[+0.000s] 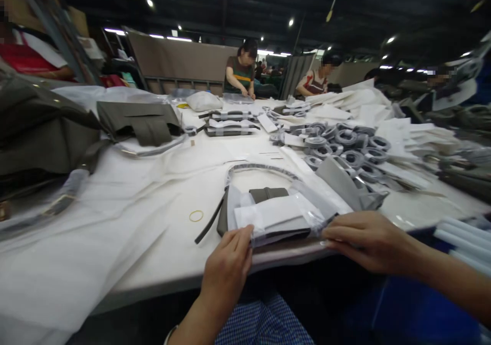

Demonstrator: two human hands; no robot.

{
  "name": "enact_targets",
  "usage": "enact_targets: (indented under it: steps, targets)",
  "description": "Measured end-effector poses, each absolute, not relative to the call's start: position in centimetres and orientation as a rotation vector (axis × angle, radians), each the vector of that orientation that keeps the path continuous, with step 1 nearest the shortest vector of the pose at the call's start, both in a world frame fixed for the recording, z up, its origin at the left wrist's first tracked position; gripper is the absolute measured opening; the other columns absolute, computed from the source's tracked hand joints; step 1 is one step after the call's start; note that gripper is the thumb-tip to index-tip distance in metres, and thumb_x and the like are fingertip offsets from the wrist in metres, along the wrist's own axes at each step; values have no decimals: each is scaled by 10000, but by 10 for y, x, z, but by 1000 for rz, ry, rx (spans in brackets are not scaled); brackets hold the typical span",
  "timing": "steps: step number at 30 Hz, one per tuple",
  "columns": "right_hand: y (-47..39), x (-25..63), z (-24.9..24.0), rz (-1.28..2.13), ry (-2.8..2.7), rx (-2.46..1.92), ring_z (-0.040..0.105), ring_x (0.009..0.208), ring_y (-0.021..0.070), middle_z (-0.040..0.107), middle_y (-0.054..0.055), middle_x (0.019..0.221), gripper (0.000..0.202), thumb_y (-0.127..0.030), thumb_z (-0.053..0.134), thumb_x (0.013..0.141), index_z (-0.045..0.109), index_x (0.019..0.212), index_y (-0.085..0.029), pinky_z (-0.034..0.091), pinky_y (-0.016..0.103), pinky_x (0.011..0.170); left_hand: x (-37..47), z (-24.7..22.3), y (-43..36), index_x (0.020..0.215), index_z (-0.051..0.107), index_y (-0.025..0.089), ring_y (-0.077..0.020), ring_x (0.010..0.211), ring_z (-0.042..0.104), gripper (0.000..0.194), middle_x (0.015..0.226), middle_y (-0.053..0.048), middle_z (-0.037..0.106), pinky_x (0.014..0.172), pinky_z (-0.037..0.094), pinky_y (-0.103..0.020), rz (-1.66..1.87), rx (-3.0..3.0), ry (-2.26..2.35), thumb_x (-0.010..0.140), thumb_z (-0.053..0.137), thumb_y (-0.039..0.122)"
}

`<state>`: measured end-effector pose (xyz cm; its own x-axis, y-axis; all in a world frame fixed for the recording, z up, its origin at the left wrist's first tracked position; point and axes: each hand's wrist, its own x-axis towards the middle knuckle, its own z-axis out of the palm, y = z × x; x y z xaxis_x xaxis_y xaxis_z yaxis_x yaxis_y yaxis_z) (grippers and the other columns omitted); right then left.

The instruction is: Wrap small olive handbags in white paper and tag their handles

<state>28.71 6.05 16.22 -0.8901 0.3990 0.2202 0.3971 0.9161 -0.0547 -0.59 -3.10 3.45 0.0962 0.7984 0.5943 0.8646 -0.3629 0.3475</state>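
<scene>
In front of me at the table's near edge lies a dark olive handbag [222, 217], partly covered in white sheet and clear plastic wrap [280, 214]. Its wrapped handle [264, 168] arches up on the far side, and a dark strap end [209, 224] sticks out to the left. My left hand [229, 263] grips the near edge of the wrapped bag, fingers on top. At its right end, the fingers of my right hand [364, 240] pinch the bag's corner. What lies under my fingertips is partly hidden.
A yellow rubber band [196, 216] lies left of the bag. Coiled wrapped straps [345, 145] are heaped on the right, with white sheets [406, 140] beyond. Olive bags [42, 135] stand on the left. Two wrapped bags [232, 125] lie farther back; people [241, 73] work there.
</scene>
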Motion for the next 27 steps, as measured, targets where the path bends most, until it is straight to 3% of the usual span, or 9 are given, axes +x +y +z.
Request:
enact_targets:
  steps: [6,13,19,27]
  targets:
    - [84,186,162,368,-3149,-282,571,623,128,636,19,694,270,-379,521,967,655,820,-196,339,251,569,-7,34,-30,1334,512,147,-207,1027,637,525,1095,-66,708,892,580,-302,-1202,-2252,-1778,832,638,59]
    - [122,122,148,206,-3400,-221,590,622,151,709,27,698,174,-291,613,862,692,732,-206,300,261,560,-5,35,-31,1346,488,144,-197,1027,642,515,1084,-61,718,883,584,-291,-1279,-2257,-1835,851,588,43]
    - [128,98,147,72,-3553,-288,639,652,187,749,34,735,169,-394,665,839,761,799,-261,282,278,548,-4,32,-31,1312,514,148,-203,1034,645,382,1084,-69,713,871,594,-307,-1312,-2245,-1831,934,489,91]
    - [133,83,145,-11,-3630,-344,650,655,191,745,34,706,129,-388,760,765,784,799,-266,318,276,558,-3,15,-37,1354,539,133,-226,1228,569,372,1293,-93,645,1053,515,-355,-1242,-2203,-1685,992,454,139]
